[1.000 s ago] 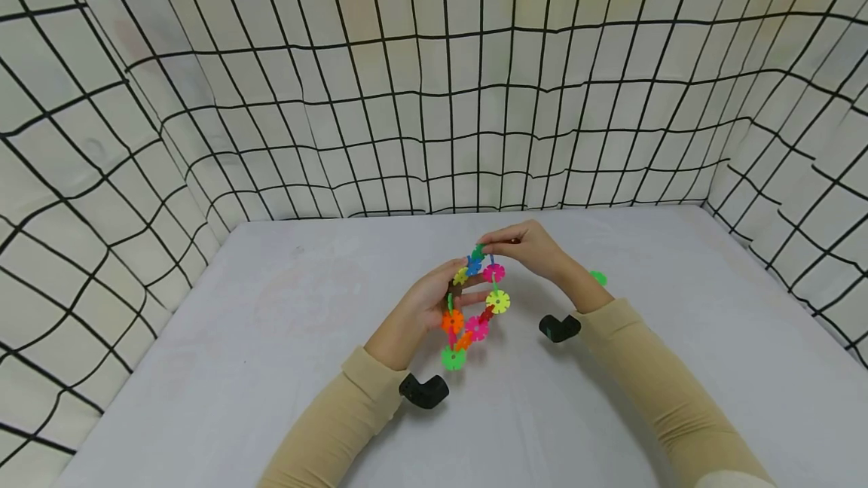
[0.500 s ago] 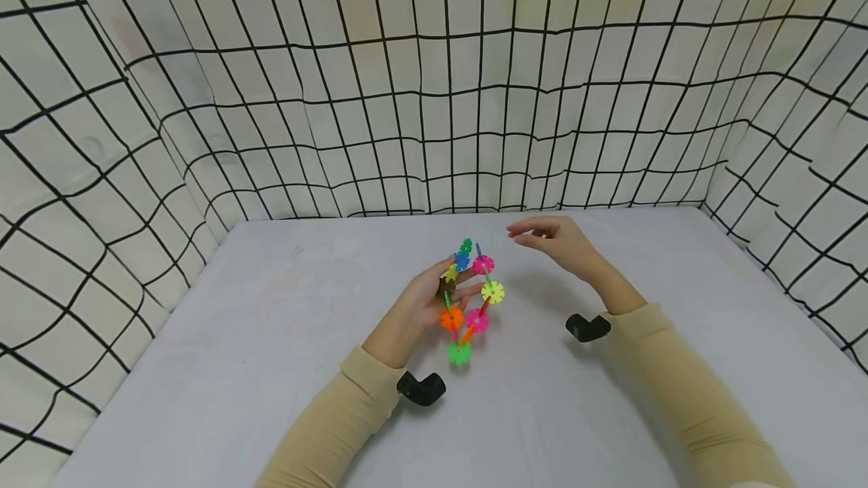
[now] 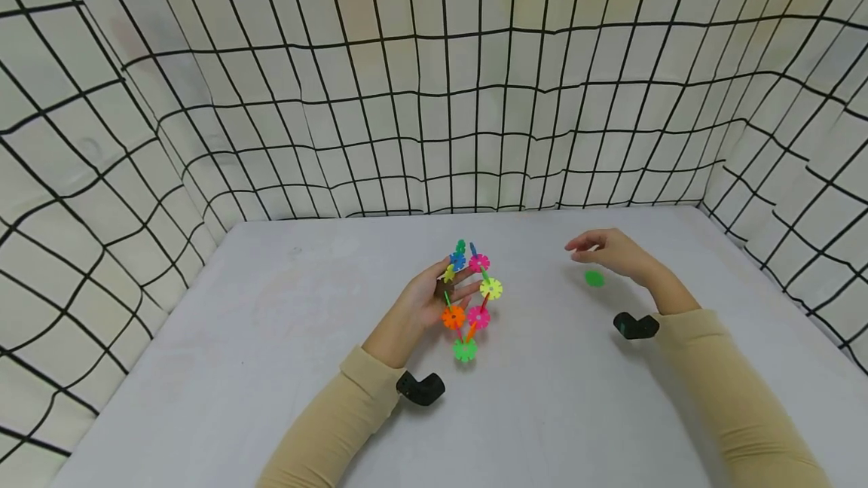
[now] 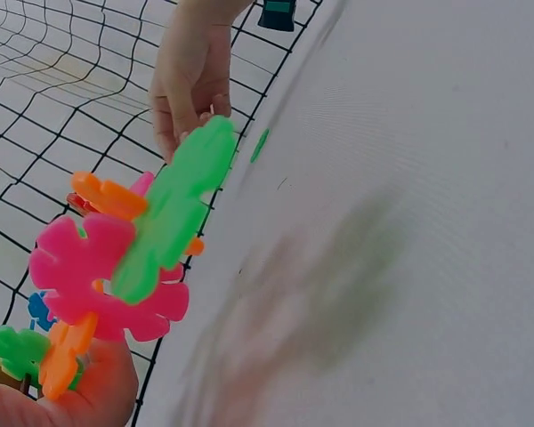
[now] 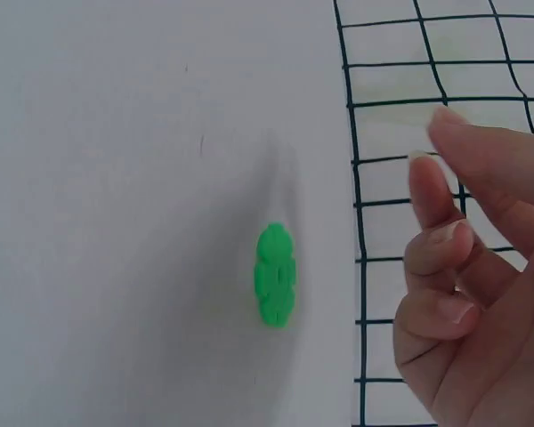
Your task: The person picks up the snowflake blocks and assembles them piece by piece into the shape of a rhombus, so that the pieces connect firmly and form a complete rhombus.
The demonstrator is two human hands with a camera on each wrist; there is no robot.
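Observation:
My left hand (image 3: 415, 309) holds a chain of notched plastic discs (image 3: 491, 289) in pink, yellow, orange, green, blue and brown. The chain curves into a loop with a gap at its top, between a green disc (image 3: 461, 246) and a blue one (image 3: 473, 248). In the left wrist view, a pink disc (image 4: 67, 267) and a green disc (image 4: 182, 209) stand large in front. My right hand (image 3: 620, 256) hovers with loosely bent fingers and nothing between them. Below it a loose green disc (image 5: 275, 276) lies flat on the table, apart from the fingers.
A white cloth covers the table (image 3: 305, 367). Black netting (image 3: 447, 134) over white sheeting rises behind it and along both sides. A black wrist device (image 3: 422, 388) sits at the left cuff and another device (image 3: 636, 326) at the right.
My right hand has let go of the chain's top and moved right to above the loose green disc. The loop's top has parted, and the left hand has shifted slightly left.

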